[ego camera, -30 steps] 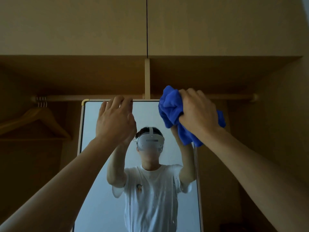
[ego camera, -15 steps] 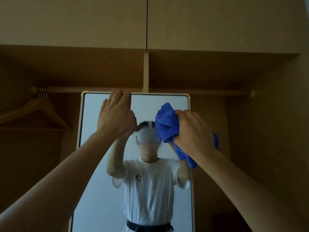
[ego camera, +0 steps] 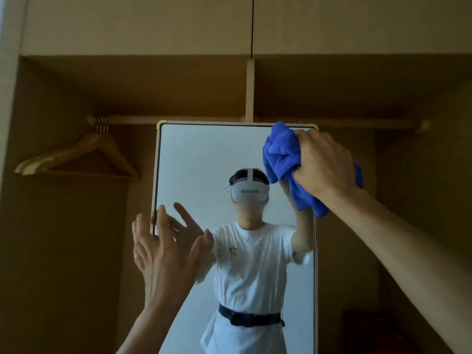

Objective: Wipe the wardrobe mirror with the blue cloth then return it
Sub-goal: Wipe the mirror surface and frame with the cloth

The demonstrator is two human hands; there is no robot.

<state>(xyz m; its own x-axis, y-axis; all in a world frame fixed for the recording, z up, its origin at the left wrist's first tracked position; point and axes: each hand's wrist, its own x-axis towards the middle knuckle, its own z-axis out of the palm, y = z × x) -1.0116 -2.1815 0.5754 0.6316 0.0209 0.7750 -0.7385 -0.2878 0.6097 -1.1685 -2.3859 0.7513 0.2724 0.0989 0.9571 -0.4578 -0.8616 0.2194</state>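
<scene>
Blue cloth (ego camera: pixel 283 154), bunched into a wad, sits at the top right corner of the mirror (ego camera: pixel 204 162). The right hand (ego camera: pixel 324 167) grips it with curled fingers, I'd judge to press a thick pad against the glass. The left hand (ego camera: pixel 163 249) hovers low by the mirror's left edge, fingers spread and holding nothing, probably ready to steady the frame. Wooden hangers (ego camera: pixel 76 157) hang far left.

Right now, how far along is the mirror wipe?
Done: the cloth is picked up, bunched in the right hand. In hand: that hand holds it at the top right corner of the mirror; the left hand is open near the left edge. Left: the glass below, though wiped areas don't show, then returning the cloth.
</scene>
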